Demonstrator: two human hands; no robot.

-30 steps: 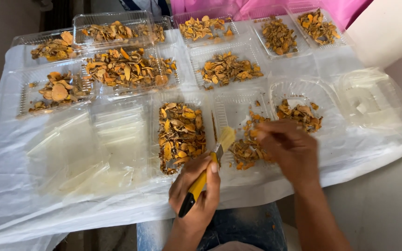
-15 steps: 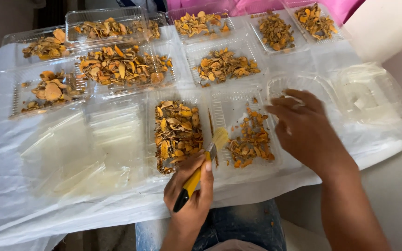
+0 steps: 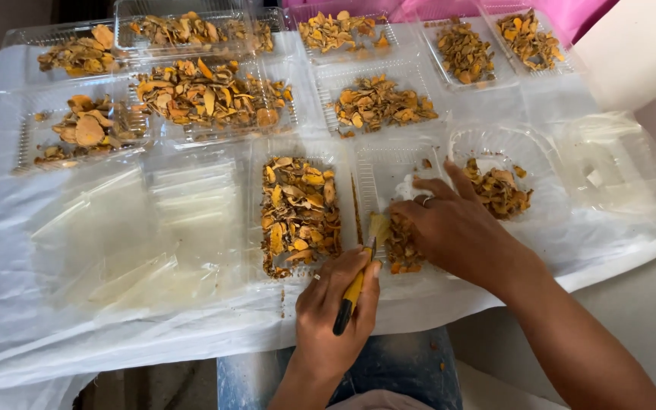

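A yellow-handled knife (image 3: pixel 352 292) is gripped in the left hand (image 3: pixel 335 315), fingers curled tight around the handle, blade pointing up and away towards a clear tray (image 3: pixel 389 171) near the table's front edge. The right hand (image 3: pixel 457 231) is laid palm-down in that same tray, fingers loosely spread, with a ring seen on one finger; its fingertips are resting on a small heap of orange-brown slices (image 3: pixel 402 247) just beside the blade tip. Whether a slice is actually pinched under the fingers can't be made out, it's hidden by the hand.

Just left of that, a fuller tray of slices (image 3: pixel 298 212) is sat, touching the first one. A round-ish tray with a small pile (image 3: pixel 499 190) is found right behind the right hand. Further back, several more filled trays (image 3: pixel 206 95) are lined up in rows. On the left, a stack of empty clear lids (image 3: pixel 191 201) is lying flat. Everything is set on a white plastic sheet (image 3: pixel 55 319) spread over the table. Blue jeans (image 3: pixel 404 372) are visible below the edge.
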